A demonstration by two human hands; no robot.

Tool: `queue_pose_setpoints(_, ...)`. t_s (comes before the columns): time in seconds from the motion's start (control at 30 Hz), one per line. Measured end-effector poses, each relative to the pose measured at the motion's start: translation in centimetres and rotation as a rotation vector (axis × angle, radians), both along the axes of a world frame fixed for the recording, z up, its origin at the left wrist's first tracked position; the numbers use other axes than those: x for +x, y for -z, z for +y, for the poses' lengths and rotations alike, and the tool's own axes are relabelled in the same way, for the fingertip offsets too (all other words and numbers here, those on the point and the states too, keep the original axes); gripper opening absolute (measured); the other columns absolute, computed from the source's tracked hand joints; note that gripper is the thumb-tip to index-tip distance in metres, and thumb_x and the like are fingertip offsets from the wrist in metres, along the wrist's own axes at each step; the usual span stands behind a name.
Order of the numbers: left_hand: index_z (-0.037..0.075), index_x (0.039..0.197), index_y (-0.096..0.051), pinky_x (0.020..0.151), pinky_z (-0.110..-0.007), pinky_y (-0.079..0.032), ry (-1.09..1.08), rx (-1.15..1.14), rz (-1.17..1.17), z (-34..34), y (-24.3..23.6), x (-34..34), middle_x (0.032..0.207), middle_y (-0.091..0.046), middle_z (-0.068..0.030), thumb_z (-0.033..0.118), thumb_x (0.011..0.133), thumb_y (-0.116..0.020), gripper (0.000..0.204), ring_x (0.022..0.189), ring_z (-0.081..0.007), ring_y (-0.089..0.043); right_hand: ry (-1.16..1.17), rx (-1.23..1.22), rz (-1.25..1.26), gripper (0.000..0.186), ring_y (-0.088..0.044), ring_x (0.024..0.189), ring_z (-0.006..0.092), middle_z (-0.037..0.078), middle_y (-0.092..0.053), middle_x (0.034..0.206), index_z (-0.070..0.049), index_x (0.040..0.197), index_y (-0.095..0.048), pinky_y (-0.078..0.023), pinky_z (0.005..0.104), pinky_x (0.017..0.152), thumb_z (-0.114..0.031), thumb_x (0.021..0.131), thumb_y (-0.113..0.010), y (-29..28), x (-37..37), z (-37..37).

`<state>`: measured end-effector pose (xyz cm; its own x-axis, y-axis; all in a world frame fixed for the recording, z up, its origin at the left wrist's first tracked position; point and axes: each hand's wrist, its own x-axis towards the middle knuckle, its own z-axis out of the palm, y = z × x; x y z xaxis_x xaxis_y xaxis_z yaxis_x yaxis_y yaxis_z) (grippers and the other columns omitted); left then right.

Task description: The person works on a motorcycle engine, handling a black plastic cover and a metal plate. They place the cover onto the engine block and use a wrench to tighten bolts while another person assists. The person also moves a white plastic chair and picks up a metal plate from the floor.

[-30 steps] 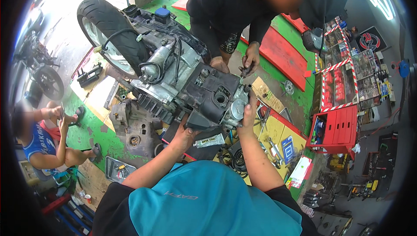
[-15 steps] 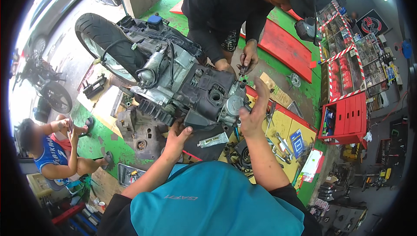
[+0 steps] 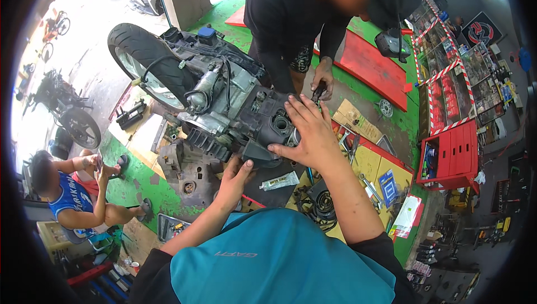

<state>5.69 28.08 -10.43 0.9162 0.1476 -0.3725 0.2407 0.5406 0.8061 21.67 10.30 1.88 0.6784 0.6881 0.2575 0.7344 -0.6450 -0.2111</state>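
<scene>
A scooter engine point(image 3: 226, 100), with its rear wheel still attached, lies across the middle. My left hand point(image 3: 234, 176) grips the near lower edge of its black plastic shroud point(image 3: 260, 154), thumb up and fingers curled underneath, partly hidden. My right hand point(image 3: 310, 136) lies over the engine's right end with fingers stretched and spread. It covers most of the round metal part there. Just left of its fingers, a round opening point(image 3: 279, 123) shows in the dark shroud. Across from me, a co-worker's hand point(image 3: 323, 74) holds a small dark object I cannot make out, close to my right fingertips.
A tube of sealant point(image 3: 279, 180) lies below the engine. Wrenches point(image 3: 370, 189) and a coiled black part point(image 3: 321, 200) rest on yellow board at right. A removed casing point(image 3: 187, 172) sits at left. A red tool cabinet point(image 3: 450, 156) stands right; another person point(image 3: 78, 198) sits left.
My right hand has come leftward from beside the engine's end and now lies over it. My left hand keeps its place on the shroud. The whole view has shifted slightly.
</scene>
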Motion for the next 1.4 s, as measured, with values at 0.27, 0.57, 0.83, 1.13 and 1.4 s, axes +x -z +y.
queue_pose_setpoints(0.27,0.002,0.146,-0.048,0.109,-0.034,-0.044,0.019,-0.015,-0.010,-0.4,0.0,0.3,0.138,-0.060,-0.0102,0.038,0.107,-0.062,0.055,0.127,-0.0186,-0.057,-0.012,0.010,-0.006,0.097,-0.039,0.151,0.0308,0.014,-0.051,0.155,0.000,0.144,-0.057,-0.022,0.0618,0.124,-0.062,0.074,-0.082,0.2,-0.2,0.1)
queue_pose_setpoints(0.57,-0.003,0.147,-0.042,0.108,-0.035,-0.047,0.019,0.072,-0.075,0.3,-0.6,-1.3,0.139,-0.057,-0.0149,0.019,0.102,-0.070,0.058,0.128,-0.0212,-0.058,0.013,-0.010,0.011,0.096,-0.038,0.152,0.0319,0.013,-0.051,0.156,-0.001,0.144,-0.057,-0.021,0.0609,0.123,-0.058,0.072,-0.084,0.3,-0.4,0.5)
queue_pose_setpoints(0.83,0.003,0.146,-0.044,0.108,-0.036,-0.048,0.073,0.117,-0.077,2.9,1.4,-5.0,0.141,-0.057,-0.0147,0.010,0.098,-0.073,0.056,0.129,-0.0201,-0.057,-0.012,0.011,-0.044,0.091,-0.041,0.149,0.0340,0.014,-0.054,0.153,-0.002,0.143,-0.059,-0.023,0.0601,0.123,-0.051,0.071,-0.085,0.9,-0.3,0.7)
queue_pose_setpoints(1.13,0.000,0.139,-0.050,0.101,-0.033,-0.051,-0.031,0.143,-0.077,4.5,3.3,-9.1,0.130,-0.063,-0.0150,0.010,0.097,-0.074,0.050,0.117,-0.0180,-0.064,-0.038,-0.007,-0.068,0.089,-0.041,0.150,0.0342,0.015,-0.055,0.152,-0.003,0.143,-0.059,-0.023,0.0609,0.123,-0.051,0.073,-0.084,1.3,0.1,0.7)
queue_pose_setpoints(1.4,0.000,0.133,-0.058,0.089,-0.029,-0.054,-0.150,0.256,0.003,8.9,6.3,-12.6,0.112,-0.070,-0.0078,0.010,0.097,-0.073,0.039,0.102,-0.0138,-0.067,-0.057,0.021,-0.098,0.086,-0.045,0.146,0.0362,0.015,-0.056,0.152,-0.004,0.143,-0.059,-0.027,0.0573,0.121,-0.047,0.074,-0.086,1.7,0.4,0.2)
